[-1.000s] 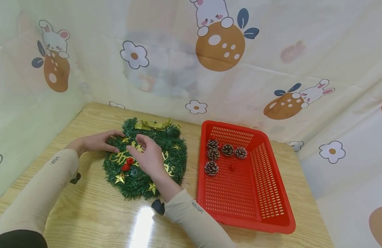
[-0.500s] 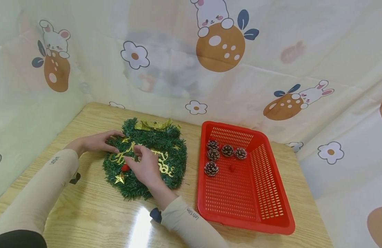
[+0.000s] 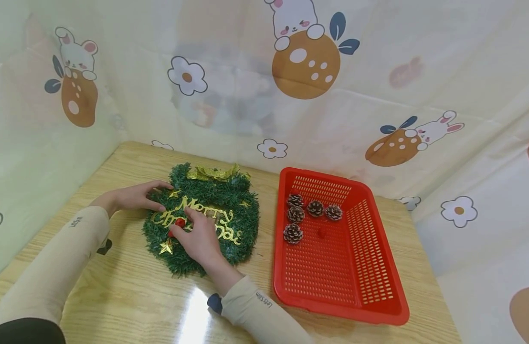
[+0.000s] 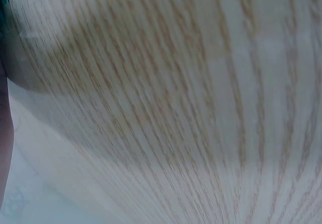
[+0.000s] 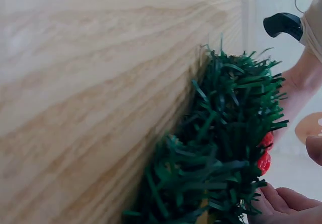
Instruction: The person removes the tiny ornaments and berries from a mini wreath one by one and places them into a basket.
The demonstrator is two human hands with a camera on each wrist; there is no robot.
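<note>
A green tinsel Christmas wreath (image 3: 230, 196) lies on the table, with gold "Merry Christmas" lettering, gold stars and a gold bow at its top. My left hand (image 3: 133, 197) holds the wreath's left edge, thumb and fingers spread around the tinsel there. Over the lower left of the lettering, my right hand (image 3: 200, 237) reaches in, thumb and index finger apart beside the red berries (image 3: 180, 222). One berry is partly covered by the thumb. In the right wrist view, the berries (image 5: 265, 156) show at the tinsel's edge, near the right hand's fingers (image 5: 284, 201).
A red plastic basket (image 3: 316, 296) stands right of the wreath. Inside it are several pine cones (image 3: 295, 214) and a small red piece (image 3: 322, 232). A printed curtain (image 3: 230, 110) hangs behind and beside the wooden table (image 3: 131, 296).
My right hand has moved down and slightly left over the wreath to the red berries, uncovering more of the gold lettering. My left hand has stayed at the wreath's left edge.
</note>
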